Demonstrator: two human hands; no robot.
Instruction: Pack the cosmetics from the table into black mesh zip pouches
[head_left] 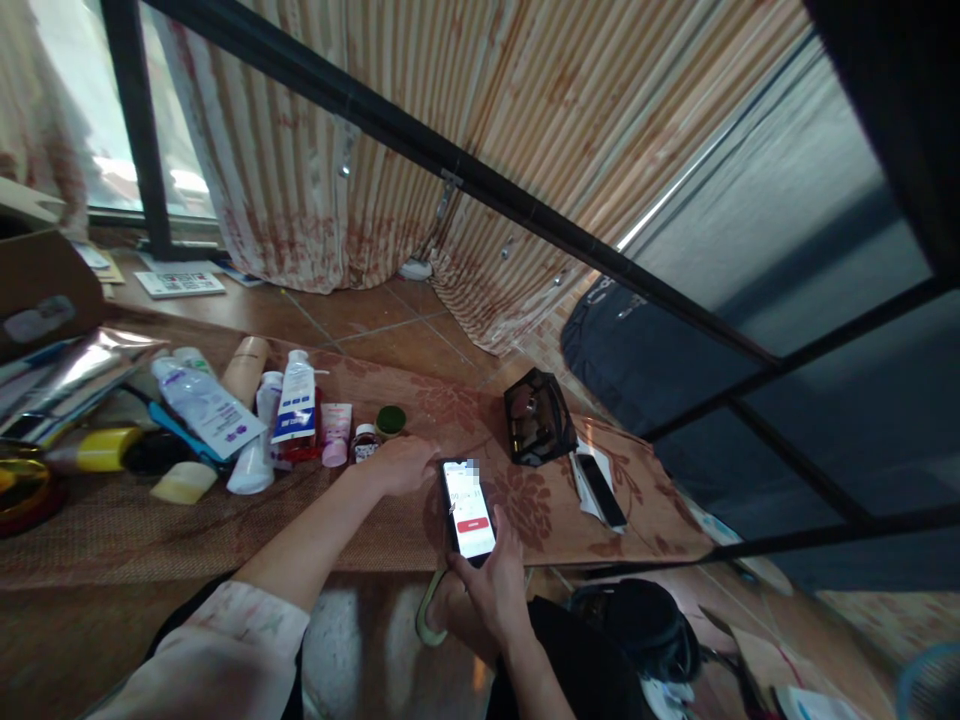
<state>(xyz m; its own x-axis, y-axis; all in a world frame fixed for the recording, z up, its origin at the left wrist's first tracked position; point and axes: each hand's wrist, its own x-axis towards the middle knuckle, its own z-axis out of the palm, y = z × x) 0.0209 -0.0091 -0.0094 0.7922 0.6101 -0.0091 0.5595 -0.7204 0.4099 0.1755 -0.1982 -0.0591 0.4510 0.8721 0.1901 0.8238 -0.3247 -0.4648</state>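
My right hand (501, 575) is closed around the lower end of a smartphone (471, 515). Its lit screen is mostly white, with a timer-like readout and a red button. My left hand (407, 464) is just left of the phone's upper corner, fingers stretched toward it and partly hidden by the back of the hand; nothing shows in them. Beside that hand stand a small dark bottle with a white cap (365, 442) and a round green-topped jar (390, 421). A pink tube (337, 434) and a white-and-blue tube (296, 396) are farther left.
A long table with a brown patterned cloth (450, 400) crosses the view. More tubes, a yellow-capped container (109, 450) and a cardboard box (49, 295) crowd its left side. Rightward are a black see-through case (537, 418) and a second phone (601, 490). A dark metal bar (465, 165) slants overhead.
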